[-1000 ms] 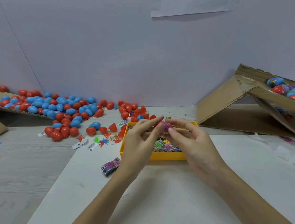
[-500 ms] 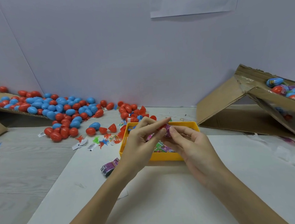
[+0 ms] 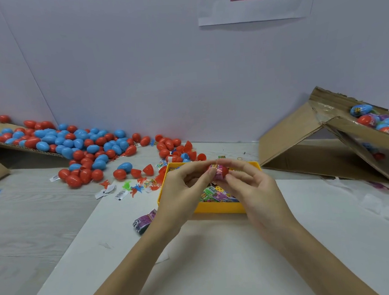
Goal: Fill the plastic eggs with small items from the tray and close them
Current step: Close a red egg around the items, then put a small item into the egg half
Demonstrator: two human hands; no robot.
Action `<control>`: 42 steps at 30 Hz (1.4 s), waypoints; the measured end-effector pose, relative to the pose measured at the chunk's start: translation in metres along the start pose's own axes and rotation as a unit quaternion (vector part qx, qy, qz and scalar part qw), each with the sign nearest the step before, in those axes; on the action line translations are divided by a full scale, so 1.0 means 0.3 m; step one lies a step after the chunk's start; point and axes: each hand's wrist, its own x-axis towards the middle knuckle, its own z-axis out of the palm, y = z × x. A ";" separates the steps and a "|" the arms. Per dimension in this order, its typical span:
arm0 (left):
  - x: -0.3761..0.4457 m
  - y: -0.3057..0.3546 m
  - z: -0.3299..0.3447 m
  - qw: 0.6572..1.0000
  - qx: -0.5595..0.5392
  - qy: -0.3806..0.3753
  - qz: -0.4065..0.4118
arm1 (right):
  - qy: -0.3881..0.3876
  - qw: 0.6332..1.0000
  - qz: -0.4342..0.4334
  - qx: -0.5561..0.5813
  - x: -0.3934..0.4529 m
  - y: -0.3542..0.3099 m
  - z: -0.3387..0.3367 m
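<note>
Above the yellow tray (image 3: 219, 209), both hands meet on a red plastic egg (image 3: 221, 172) with a pink patterned wrapper around its left part. My left hand (image 3: 183, 192) pinches the egg's wrapped left end with thumb and fingertips. My right hand (image 3: 252, 184) pinches the red right end. The tray holds several small colourful packets (image 3: 216, 194), partly hidden by my hands.
A pile of red and blue eggs (image 3: 72, 143) spreads over the floor and a cardboard flap at left. Small plastic figures and labels (image 3: 133, 187) lie left of the tray. A purple packet (image 3: 144, 221) lies by my left wrist. A tilted cardboard box (image 3: 328, 141) with wrapped eggs stands right.
The hands have shifted slightly and the egg has turned between the fingertips, so its red end now shows on the right. The tray has not moved.
</note>
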 end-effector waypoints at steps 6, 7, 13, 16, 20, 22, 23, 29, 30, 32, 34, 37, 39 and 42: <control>-0.003 -0.002 -0.005 0.997 0.054 -0.031 0.051 | 0.017 0.998 0.008 -0.053 0.013 0.002 -0.009; -0.003 -0.006 -0.004 0.996 0.062 -0.037 0.052 | 0.016 0.998 0.012 -0.062 0.015 0.001 -0.012; 0.004 -0.039 -0.015 0.982 0.178 0.003 0.069 | 0.023 0.997 0.036 -0.062 0.065 -0.028 -0.068; 0.026 -0.066 -0.042 0.959 0.272 0.024 0.071 | 0.059 0.982 0.060 0.170 0.184 -0.154 -0.164; 0.027 -0.113 -0.071 0.900 0.426 -0.013 0.087 | 0.127 0.932 0.018 0.339 0.311 -0.316 -0.313; 0.027 -0.124 -0.078 0.891 0.446 -0.018 0.079 | 0.115 0.950 0.063 0.282 0.316 -0.289 -0.333; 0.029 -0.127 -0.080 0.891 0.447 -0.019 0.073 | 0.097 0.961 0.086 0.244 0.303 -0.254 -0.325; 0.030 -0.116 -0.081 0.888 0.454 -0.030 0.065 | 0.032 0.984 0.128 0.120 0.188 -0.027 -0.224; 0.029 -0.114 -0.082 0.884 0.462 -0.031 0.070 | 0.037 0.985 0.117 0.122 0.182 -0.011 -0.216; 0.031 -0.112 -0.082 0.877 0.475 -0.031 0.070 | 0.049 0.986 0.096 0.128 0.179 0.001 -0.210; 0.046 -0.110 -0.084 0.884 0.464 -0.020 0.050 | 0.048 0.990 0.082 0.108 0.176 0.007 -0.211; 0.140 -0.117 -0.107 0.898 0.440 0.029 -0.001 | 0.043 0.998 0.047 0.029 0.165 0.019 -0.198; 0.248 -0.129 -0.138 0.909 0.408 0.045 -0.068 | 0.044 0.998 0.014 -0.038 0.159 0.032 -0.183; 0.394 -0.162 -0.184 0.899 0.413 0.067 -0.129 | 0.036 0.992 -0.027 -0.117 0.156 0.044 -0.164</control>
